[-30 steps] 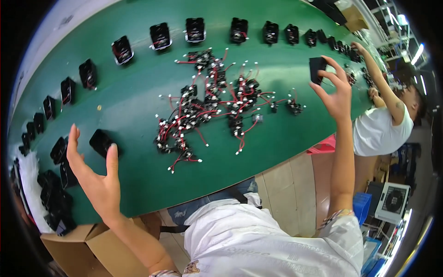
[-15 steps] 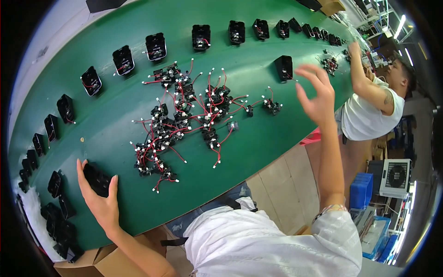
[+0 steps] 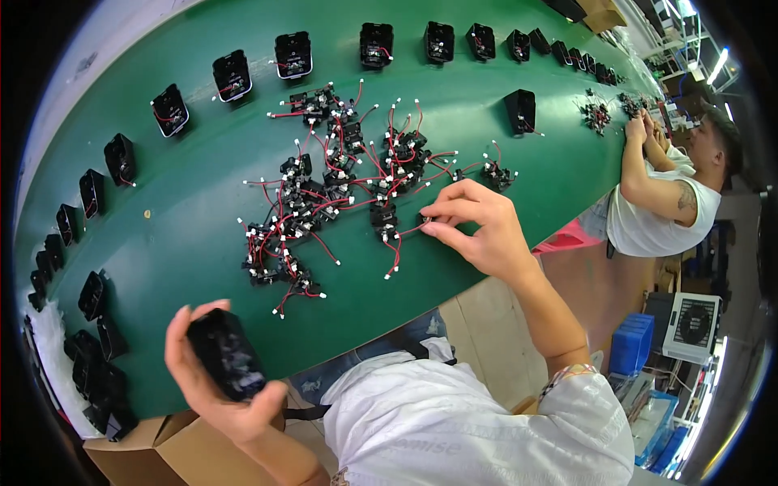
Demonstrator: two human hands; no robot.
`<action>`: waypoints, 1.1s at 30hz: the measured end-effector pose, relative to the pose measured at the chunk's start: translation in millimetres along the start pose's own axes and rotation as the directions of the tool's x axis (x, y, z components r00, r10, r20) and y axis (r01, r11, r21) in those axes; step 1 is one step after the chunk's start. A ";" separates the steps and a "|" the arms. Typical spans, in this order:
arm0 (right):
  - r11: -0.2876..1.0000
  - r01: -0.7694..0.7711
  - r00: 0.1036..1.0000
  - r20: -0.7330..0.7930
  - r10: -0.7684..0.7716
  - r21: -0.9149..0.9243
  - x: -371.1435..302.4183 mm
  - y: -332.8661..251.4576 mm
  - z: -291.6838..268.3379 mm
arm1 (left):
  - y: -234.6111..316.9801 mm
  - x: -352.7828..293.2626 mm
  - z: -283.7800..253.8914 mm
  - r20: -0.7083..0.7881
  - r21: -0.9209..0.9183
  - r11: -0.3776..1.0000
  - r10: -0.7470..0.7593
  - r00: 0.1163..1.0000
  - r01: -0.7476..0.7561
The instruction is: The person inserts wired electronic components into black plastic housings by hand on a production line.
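Along the glossy green tabletop's (image 3: 194,251) near left edge, my left hand (image 3: 229,415) cups a black box-shaped plastic housing (image 3: 227,356), best kept steady, while right of the tangled black-and-red wired heap (image 3: 339,174) my right hand (image 3: 488,233) pinches a small dark part (image 3: 425,219), ideally without straining its red wire.

Black open-topped housings (image 3: 377,46) in the arc: eleven distinct; further units at both ends too small to count reliably. Lone housing (image 3: 521,112) standing inside the arc: one. Held housing (image 3: 227,354), left hand (image 3: 212,402): one. Held wired module (image 3: 425,219), right hand (image 3: 490,235): one. Main heap of red-wired modules (image 3: 300,198): one, pieces overlapping, not countable. Co-worker (image 3: 668,206): one. Blue crate (image 3: 632,344): one. White unit with round grille (image 3: 693,326): one.
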State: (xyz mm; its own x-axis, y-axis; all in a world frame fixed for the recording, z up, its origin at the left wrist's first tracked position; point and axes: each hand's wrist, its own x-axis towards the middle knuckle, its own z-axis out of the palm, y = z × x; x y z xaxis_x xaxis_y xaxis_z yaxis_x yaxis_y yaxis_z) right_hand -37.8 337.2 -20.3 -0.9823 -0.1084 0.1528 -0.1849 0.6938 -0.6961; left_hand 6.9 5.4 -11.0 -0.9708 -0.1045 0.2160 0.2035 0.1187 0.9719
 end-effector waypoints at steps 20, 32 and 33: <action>0.778 0.062 0.998 -0.059 -0.031 0.625 -23.3 -68.9 11.1 | -10.0 -13.1 76.7 0.371 -0.181 0.981 0.003 0.929 0.069; 0.883 0.314 0.948 -0.069 -0.310 0.350 -29.0 -89.9 36.9 | -16.8 -4.9 80.6 0.161 -0.062 0.938 0.347 0.924 -0.341; 0.892 0.276 0.961 -0.069 -0.269 0.358 -30.5 -91.1 37.4 | -17.6 -3.7 78.8 0.165 -0.056 0.939 0.345 0.924 -0.340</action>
State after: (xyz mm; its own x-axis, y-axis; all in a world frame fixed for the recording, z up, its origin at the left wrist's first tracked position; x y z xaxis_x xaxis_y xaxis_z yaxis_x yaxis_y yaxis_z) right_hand 7.9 250.7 12.2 -0.8918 -0.2417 0.3825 -0.4466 0.3339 -0.8301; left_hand -3.1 81.6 -36.3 -0.8478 0.1071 0.5193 0.5285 0.0916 0.8440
